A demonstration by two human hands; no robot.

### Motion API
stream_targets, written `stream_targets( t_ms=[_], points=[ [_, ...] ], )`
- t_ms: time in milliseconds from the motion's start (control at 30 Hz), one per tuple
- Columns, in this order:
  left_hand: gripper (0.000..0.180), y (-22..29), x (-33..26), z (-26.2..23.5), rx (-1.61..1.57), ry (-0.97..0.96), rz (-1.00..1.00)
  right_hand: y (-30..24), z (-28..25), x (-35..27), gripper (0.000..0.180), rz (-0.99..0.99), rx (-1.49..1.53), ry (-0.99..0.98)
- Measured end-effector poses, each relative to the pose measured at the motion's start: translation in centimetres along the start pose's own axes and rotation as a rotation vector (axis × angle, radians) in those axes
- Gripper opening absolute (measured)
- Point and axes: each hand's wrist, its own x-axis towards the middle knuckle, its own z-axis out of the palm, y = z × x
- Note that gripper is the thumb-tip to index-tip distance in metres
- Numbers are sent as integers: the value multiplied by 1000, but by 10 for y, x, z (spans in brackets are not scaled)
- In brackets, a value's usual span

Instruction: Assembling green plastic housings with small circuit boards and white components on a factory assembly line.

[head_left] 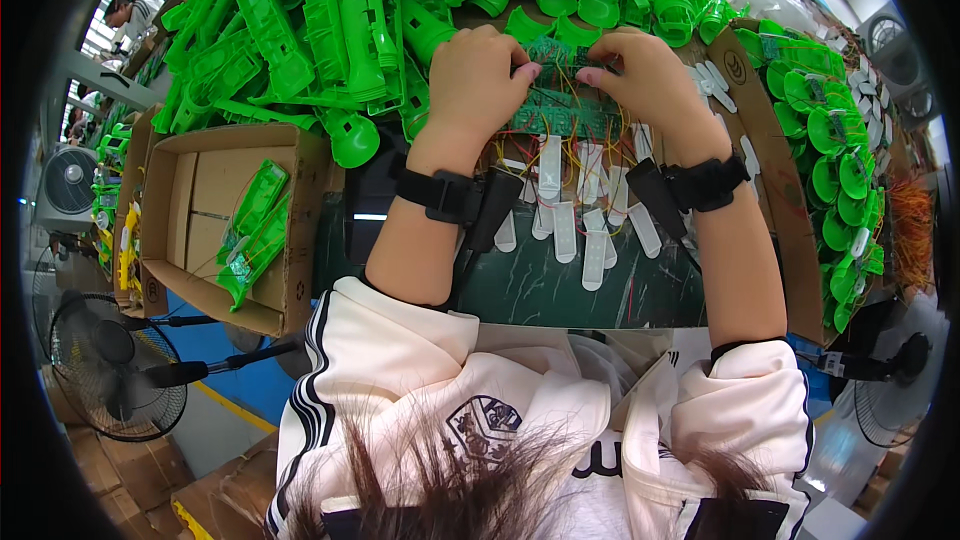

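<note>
At the far middle of the table, my left hand (478, 80) and my right hand (645, 80) face each other over a group of green circuit boards (555, 120). The fingers of both are curled in, thumbs close to fingertips. Whatever sits in either pinch is too small or too hidden to name. Thin red and yellow wires (570, 155) trail from the boards. They run toward several white oblong plastic pieces (565, 230), which lie scattered between my forearms. A black strap with a dark device circles each wrist.
Bright green plastic shells (300, 20) are heaped beyond my hands. On the left stands an open cardboard box (180, 200) holding a wired green shell (255, 230). Green parts with round ends (840, 170) are stacked behind a cardboard wall (775, 160) on the right. A fan (110, 360) stands lower left.
</note>
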Motion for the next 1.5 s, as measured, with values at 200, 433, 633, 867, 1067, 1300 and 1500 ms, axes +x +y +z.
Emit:
stream_targets(
  t_ms=[200,433,633,867,1067,1300,1500],
  points=[
    [22,-5,-1,3,-7,-6,19,-19,-2,2,29,122,-83,-95],
    [23,-6,0,5,-62,9,-27,3,10,0,26,93,196,5],
    [27,-5,1,7,-16,-36,-45,-11,10,-1,24,269,118,-26],
    [26,3,0,6,115,17,-45,-24,21,1,22,226,-111,85],
    [24,-6,1,5,11,21,-58,-7,7,7,20,103,26,-9],
    [22,-11,2,-10,-263,108,-111,-25,4,16,22,-55,-134,31],
    [28,-15,-3,-23,-47,-118,-167,-11,22,19,23,33,-18,-37]
  ],
)
